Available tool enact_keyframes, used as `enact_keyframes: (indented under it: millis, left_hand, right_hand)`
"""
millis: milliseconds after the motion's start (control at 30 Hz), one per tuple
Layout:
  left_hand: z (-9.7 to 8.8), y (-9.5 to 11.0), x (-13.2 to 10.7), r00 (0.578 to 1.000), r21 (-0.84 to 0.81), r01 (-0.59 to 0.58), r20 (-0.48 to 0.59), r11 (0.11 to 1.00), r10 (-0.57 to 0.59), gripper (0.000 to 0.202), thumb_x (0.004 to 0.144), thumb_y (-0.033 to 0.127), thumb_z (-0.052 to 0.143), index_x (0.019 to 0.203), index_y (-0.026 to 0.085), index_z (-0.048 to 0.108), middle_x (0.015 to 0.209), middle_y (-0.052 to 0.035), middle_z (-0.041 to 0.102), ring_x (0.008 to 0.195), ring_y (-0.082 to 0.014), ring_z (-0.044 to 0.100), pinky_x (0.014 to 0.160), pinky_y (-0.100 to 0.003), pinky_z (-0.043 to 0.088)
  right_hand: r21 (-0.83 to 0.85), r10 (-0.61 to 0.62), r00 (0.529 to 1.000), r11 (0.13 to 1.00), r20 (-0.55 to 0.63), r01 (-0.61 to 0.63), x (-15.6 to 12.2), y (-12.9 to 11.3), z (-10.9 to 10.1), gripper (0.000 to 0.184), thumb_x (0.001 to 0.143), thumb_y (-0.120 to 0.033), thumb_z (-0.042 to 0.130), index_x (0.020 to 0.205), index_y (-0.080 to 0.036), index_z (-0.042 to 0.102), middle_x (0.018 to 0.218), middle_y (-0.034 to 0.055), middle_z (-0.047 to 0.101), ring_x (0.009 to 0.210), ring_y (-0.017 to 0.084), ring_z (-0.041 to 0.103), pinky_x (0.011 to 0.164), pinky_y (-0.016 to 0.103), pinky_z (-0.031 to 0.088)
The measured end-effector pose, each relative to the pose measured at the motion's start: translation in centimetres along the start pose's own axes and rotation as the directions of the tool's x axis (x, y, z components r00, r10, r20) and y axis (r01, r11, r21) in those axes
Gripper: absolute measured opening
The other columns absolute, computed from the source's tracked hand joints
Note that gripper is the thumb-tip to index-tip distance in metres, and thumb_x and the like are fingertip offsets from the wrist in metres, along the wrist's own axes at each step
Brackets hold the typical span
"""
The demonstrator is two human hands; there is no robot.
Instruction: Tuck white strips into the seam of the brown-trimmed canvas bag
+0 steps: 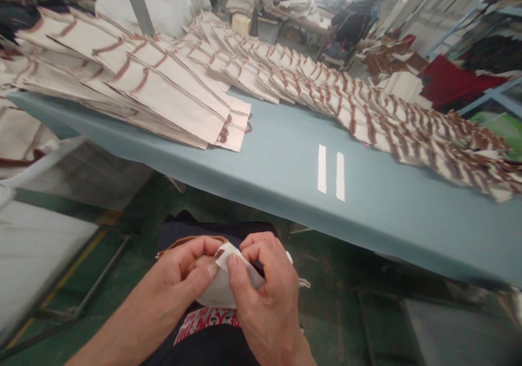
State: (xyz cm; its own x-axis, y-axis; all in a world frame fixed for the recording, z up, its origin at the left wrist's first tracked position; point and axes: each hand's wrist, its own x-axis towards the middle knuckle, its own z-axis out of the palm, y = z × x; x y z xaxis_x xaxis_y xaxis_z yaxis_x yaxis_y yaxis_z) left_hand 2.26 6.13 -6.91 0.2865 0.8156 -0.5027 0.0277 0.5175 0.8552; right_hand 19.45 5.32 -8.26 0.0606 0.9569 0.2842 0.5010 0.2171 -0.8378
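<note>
A cream cloth piece (218,294) with a small brown mark near its upper corner is held in front of my lap. My left hand (185,273) pinches the left side of that corner between thumb and fingers. On the other side, my right hand (267,281) grips the cloth, its thumb pressed on the top. A brown strip (191,239) runs behind my left fingers; whether it is joined to the cloth is hidden. Part of the cloth is covered by my hands.
Ahead stands a long table with a blue-grey cover (277,159). Cream cloth bags with brown trim (163,88) are stacked at left, and a long overlapping row of bags (326,88) extends right. Two white strips (322,169) lie between. A person (354,23) is in the background.
</note>
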Motion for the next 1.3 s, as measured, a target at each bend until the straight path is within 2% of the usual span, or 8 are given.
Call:
enact_keyframes:
  millis: [200, 367, 500, 733, 867, 1067, 1300]
  left_hand:
    - [-0.4, -0.3, 0.6, 0.999, -0.039, 0.028, 0.037, 0.999, -0.027, 0.053, 0.095, 0.07, 0.078, 0.11, 0.019, 0.073, 0.092, -0.0019, 0.073, 0.08, -0.0189, 0.063, 0.072, -0.026, 0.054]
    - [-0.4, 0.6, 1.1, 0.997, 0.018, 0.035, 0.067, 0.999, -0.036, 0.059, 0.09, 0.075, 0.079, 0.105, 0.018, 0.074, 0.089, -0.0016, 0.071, 0.078, -0.0181, 0.06, 0.069, -0.024, 0.051]
    - [-0.2, 1.0, 1.3, 0.995, 0.018, 0.041, 0.088, 0.999, -0.042, 0.053, 0.094, 0.071, 0.077, 0.107, 0.019, 0.074, 0.09, -0.0007, 0.071, 0.079, -0.0177, 0.061, 0.071, -0.023, 0.051]
    - [0.4, 1.7, 2.2, 0.996, -0.028, 0.065, 0.066, 0.997, -0.063, 0.051, 0.087, 0.066, 0.084, 0.101, 0.019, 0.071, 0.087, -0.0014, 0.072, 0.076, -0.0181, 0.062, 0.069, -0.024, 0.052]
    - [0.6, 1.9, 2.8, 0.996, 0.015, 0.063, 0.067, 0.998, -0.064, 0.05, 0.087, 0.064, 0.084, 0.102, 0.017, 0.073, 0.086, -0.0016, 0.071, 0.075, -0.0183, 0.061, 0.069, -0.024, 0.052]
    - [0.1, 1.7, 3.1, 0.994, 0.081, -0.009, 0.11, 0.997, 0.0, 0.037, 0.095, 0.056, 0.078, 0.101, 0.02, 0.077, 0.09, -0.0005, 0.072, 0.079, -0.0175, 0.061, 0.071, -0.022, 0.051]
    - [-0.2, 1.4, 3.2, 0.994, 0.07, 0.002, 0.11, 0.998, -0.01, 0.033, 0.095, 0.053, 0.077, 0.104, 0.02, 0.078, 0.094, -0.0014, 0.073, 0.082, -0.0188, 0.063, 0.073, -0.023, 0.053]
  right_hand:
    - [0.025, 0.063, 0.996, 0.998, 0.064, -0.065, 0.5, 0.9, -0.4, 0.026, 0.097, -0.024, 0.065, 0.074, -0.024, 0.052, 0.077, -0.0013, 0.066, 0.072, 0.018, 0.061, 0.067, 0.03, 0.041]
    - [0.055, 0.069, 0.991, 0.996, 0.115, -0.076, 1.0, 1.5, -0.9, 0.024, 0.096, -0.026, 0.066, 0.075, -0.024, 0.054, 0.077, -0.0012, 0.067, 0.071, 0.017, 0.063, 0.066, 0.029, 0.044]
    - [0.05, 0.072, 0.988, 0.996, 0.136, -0.079, 1.6, 1.9, -1.3, 0.026, 0.097, -0.027, 0.067, 0.075, -0.024, 0.054, 0.075, -0.0014, 0.065, 0.069, 0.017, 0.062, 0.064, 0.028, 0.044]
    - [-0.021, -0.043, 0.997, 0.999, 0.056, 0.044, 2.0, 2.4, -1.3, 0.026, 0.097, -0.022, 0.067, 0.076, -0.024, 0.052, 0.076, -0.0012, 0.065, 0.068, 0.016, 0.063, 0.065, 0.028, 0.043]
    - [-0.056, -0.093, 0.996, 0.994, -0.012, 0.093, 1.9, 2.5, -1.2, 0.025, 0.097, -0.019, 0.067, 0.076, -0.023, 0.053, 0.076, -0.0011, 0.065, 0.069, 0.016, 0.062, 0.067, 0.029, 0.042]
    - [0.015, -0.029, 0.994, 1.0, 0.108, 0.027, 2.4, 2.9, -1.9, 0.026, 0.098, -0.022, 0.067, 0.076, -0.023, 0.054, 0.076, -0.0018, 0.064, 0.069, 0.015, 0.061, 0.065, 0.028, 0.041]
    - [-0.03, -0.047, 0.986, 0.998, 0.161, 0.053, 3.0, 2.9, -2.2, 0.026, 0.094, -0.02, 0.069, 0.075, -0.023, 0.053, 0.074, -0.0027, 0.063, 0.067, 0.014, 0.059, 0.065, 0.027, 0.039]
